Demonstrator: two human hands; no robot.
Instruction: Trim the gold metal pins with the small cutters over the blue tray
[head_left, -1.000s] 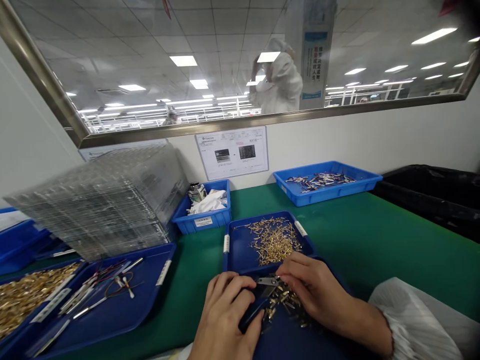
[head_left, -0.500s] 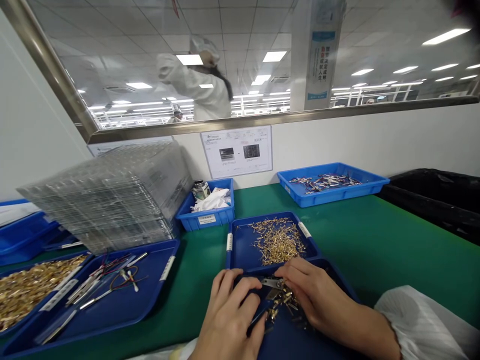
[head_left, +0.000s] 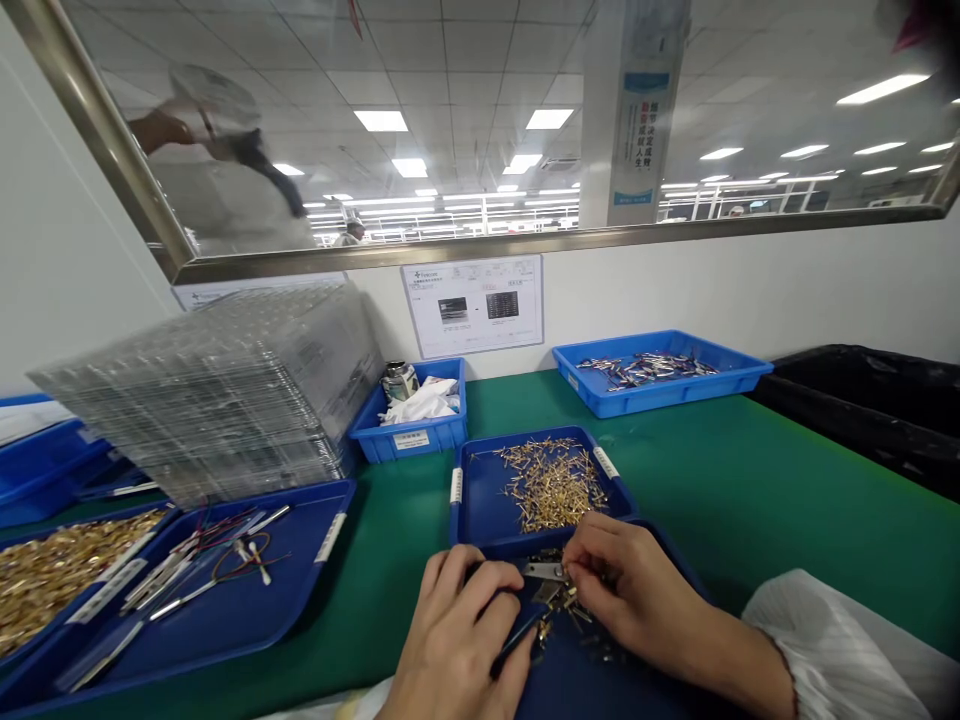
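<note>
My left hand point(head_left: 461, 635) is curled round a small dark-handled tool point(head_left: 517, 638) whose metal jaws point(head_left: 544, 571) point right. My right hand point(head_left: 626, 590) has its fingers pinched at those jaws, over a scatter of small gold pins point(head_left: 559, 600) in the near blue tray point(head_left: 570, 680). What the right fingertips hold is too small to make out. Just beyond, a second blue tray point(head_left: 480, 500) carries a heap of gold pins point(head_left: 551, 485).
A stack of clear plastic trays point(head_left: 217, 390) stands at the left. Blue trays hold wires and tools point(head_left: 202, 580), gold parts point(head_left: 52, 575), cloth and a tin point(head_left: 416, 400), and dark pins point(head_left: 645, 368). A black bin point(head_left: 862, 400) sits at the right. A person moves behind the window point(head_left: 210, 160).
My hands have stayed at the tool, with the right fingers shifting slightly at the jaws. The person behind the window has moved from right to left.
</note>
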